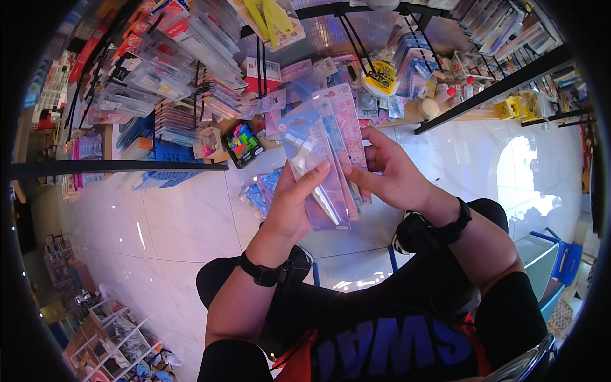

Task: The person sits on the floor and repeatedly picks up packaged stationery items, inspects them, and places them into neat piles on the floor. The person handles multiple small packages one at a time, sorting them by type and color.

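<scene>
My left hand [295, 200] holds a clear, flat plastic package [298, 131] with a white and silver pen-like tool inside, its thumb lying across the front. Behind and to the right of it are more carded packages, one of them pink with a cartoon print [344, 102]. My right hand [389, 174] grips the right edge of these rear packages between thumb and fingers. The packs overlap like a fan, tilted above the floor. How many there are cannot be told. Both wrists wear black bands.
Black metal hooks and rails [119, 166] with hanging packages surround the front. A black box of colourful small items [243, 143] stands on the low shelf. Blue packets [267, 188] lie on the tiled floor. A blue chair [568, 260] is at the right.
</scene>
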`<state>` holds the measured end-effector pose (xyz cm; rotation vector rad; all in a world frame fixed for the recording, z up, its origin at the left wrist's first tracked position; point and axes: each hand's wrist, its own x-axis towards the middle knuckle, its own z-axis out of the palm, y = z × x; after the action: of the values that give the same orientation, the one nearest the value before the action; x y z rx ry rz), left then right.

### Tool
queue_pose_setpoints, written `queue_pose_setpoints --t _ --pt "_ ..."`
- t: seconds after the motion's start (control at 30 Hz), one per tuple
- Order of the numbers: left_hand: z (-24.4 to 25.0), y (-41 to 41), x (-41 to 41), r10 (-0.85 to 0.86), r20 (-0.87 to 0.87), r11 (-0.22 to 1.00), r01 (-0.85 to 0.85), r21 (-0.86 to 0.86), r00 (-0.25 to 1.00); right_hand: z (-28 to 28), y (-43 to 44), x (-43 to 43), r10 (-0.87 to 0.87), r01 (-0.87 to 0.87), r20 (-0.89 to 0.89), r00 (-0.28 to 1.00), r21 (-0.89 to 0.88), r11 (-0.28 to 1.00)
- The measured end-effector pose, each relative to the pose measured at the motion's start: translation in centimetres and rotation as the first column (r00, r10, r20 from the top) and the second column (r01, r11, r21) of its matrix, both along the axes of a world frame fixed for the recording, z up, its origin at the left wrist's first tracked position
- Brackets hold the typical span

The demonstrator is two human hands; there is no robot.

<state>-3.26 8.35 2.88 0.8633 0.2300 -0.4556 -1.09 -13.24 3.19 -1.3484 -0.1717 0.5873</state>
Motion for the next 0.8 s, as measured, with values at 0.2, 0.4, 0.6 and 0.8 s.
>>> queue_pose_setpoints --t 0.2,0.4,0.6,0.8 --pt "0.17 0.14 0.07 -0.023 0.008 1.0 0.023 -0.002 1.0 -0.04 -0.12 -0.05 -0.006 0.007 -0.028 1.0 0.022 1.0" --pt "0.0 0.09 0.02 -0.025 0.012 0.999 0.025 0.021 1.0 0.15 -0.24 0.05 -0.008 0.008 -0.033 0.999 0.008 1.0" --pt "0.25 -0.01 0.0 -0.043 0.016 0.997 0.041 0.063 0.999 0.28 -0.32 0.18 -0.002 0.001 -0.031 1.0 -0.019 1.0" --pt "0.16 0.02 -0.08 -0.034 0.018 0.997 0.033 0.071 0.999 0.24 -0.24 0.13 -0.005 0.004 -0.025 1.0 -0.03 1.0"
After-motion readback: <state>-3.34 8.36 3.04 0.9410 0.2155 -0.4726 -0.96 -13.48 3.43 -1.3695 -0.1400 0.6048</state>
